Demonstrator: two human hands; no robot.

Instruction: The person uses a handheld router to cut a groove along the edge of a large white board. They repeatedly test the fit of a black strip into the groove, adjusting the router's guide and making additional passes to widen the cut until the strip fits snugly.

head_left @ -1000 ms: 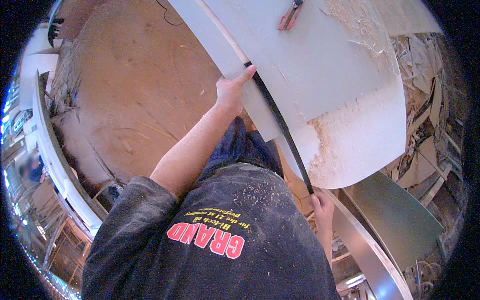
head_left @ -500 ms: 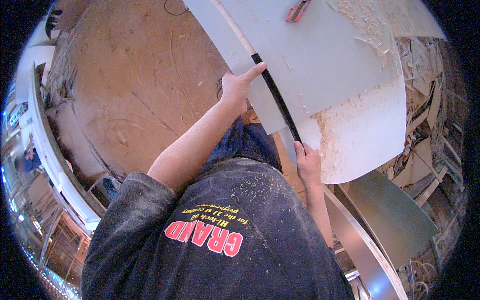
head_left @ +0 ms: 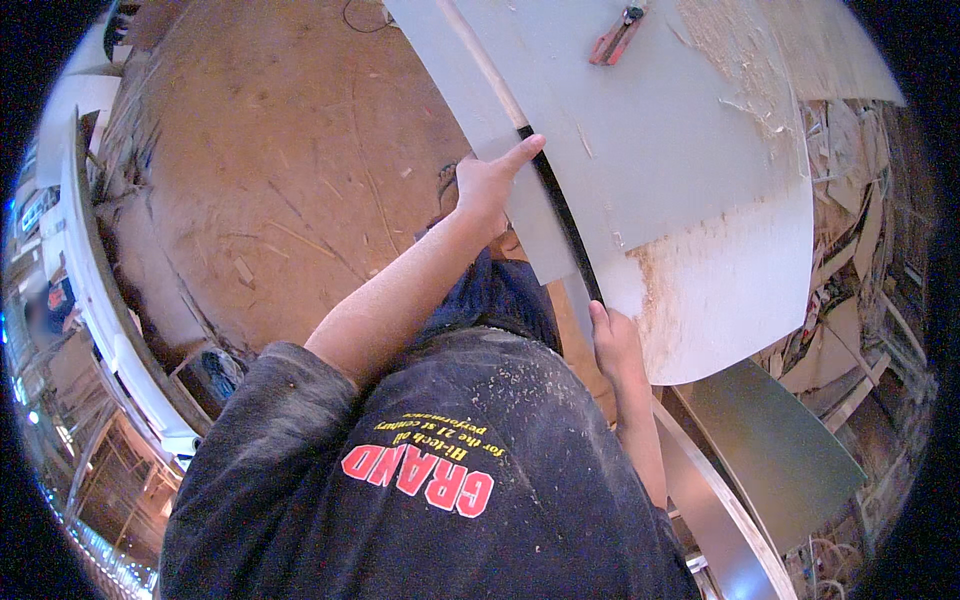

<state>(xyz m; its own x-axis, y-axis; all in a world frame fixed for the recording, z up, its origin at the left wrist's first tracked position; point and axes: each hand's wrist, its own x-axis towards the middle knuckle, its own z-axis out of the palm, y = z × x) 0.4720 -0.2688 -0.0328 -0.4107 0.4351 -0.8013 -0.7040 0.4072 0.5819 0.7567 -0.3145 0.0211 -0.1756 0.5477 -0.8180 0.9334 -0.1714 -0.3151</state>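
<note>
A long narrow strip lies across the pale sheet, with a black section (head_left: 562, 211) nearer me and a pale wood-coloured section (head_left: 486, 65) farther off. My left hand (head_left: 487, 192) is at the sheet's left edge, its thumb pressed on the far end of the black section. Its other fingers are mostly hidden. Closer to my body, my right hand (head_left: 617, 346) is closed at the near end of the black section, thumb along it. Beneath the strip is a large pale grey sheet (head_left: 640, 140), overlapping a whiter sheet (head_left: 740, 270).
Red-handled pliers or cutters (head_left: 615, 38) lie on the sheet's far part. Wood shavings (head_left: 745, 75) are scattered at the far right. Offcuts (head_left: 850, 330) pile up beyond the right edge. A curved panel (head_left: 715, 490) stands by my right arm. Brown floor (head_left: 270, 130) extends left.
The whole view has shifted slightly, so the sheet and hands appear lower and farther right. Both hands keep their places on the strip. Some loose shavings near it have moved.
</note>
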